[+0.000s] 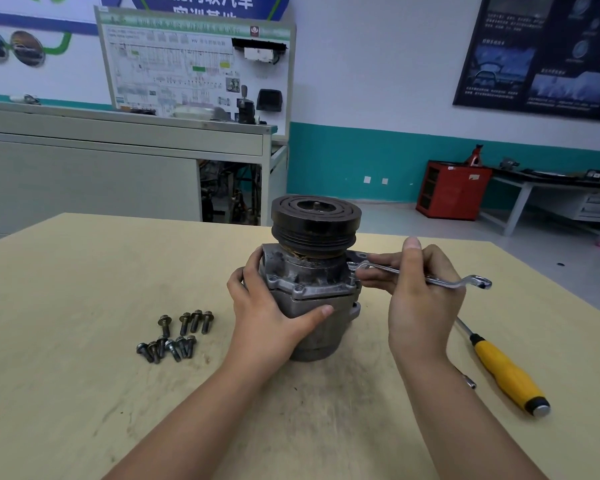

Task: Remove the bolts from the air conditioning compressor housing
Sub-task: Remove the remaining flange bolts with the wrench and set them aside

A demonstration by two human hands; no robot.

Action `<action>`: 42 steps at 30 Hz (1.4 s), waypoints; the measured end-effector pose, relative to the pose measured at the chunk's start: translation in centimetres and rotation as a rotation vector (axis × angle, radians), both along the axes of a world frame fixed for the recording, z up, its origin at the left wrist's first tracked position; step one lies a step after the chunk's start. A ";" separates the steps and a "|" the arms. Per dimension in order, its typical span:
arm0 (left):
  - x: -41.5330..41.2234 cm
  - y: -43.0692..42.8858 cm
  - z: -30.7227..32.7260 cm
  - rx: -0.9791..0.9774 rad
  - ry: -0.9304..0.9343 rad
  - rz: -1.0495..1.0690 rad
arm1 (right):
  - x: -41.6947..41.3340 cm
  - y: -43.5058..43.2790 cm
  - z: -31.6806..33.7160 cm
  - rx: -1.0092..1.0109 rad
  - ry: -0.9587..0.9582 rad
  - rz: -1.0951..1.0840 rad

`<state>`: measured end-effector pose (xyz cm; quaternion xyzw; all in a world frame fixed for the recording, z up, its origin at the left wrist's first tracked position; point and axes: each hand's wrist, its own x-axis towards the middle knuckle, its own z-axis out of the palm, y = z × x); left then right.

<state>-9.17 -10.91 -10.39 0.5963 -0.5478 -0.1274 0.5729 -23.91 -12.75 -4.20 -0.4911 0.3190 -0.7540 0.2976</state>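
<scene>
The air conditioning compressor [312,296] stands upright mid-desk [84,306], its black pulley [314,220] on top. The left hand [267,317] wraps its left side, thumb across the front. To its right, the right hand [420,299] pinches an offset ring spanner [465,284]; the fingers hide its middle. Its ring end meets the housing flange, but any bolt there is hard to make out. Loose bolts [174,337] lie left of the compressor. A yellow-handled screwdriver [506,372] lies to the right, its tip hidden behind the wrist.
</scene>
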 end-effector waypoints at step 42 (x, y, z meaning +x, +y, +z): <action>-0.1 0.0 0.1 0.001 0.018 0.001 | 0.8 1.5 -0.8 -0.089 0.147 -0.146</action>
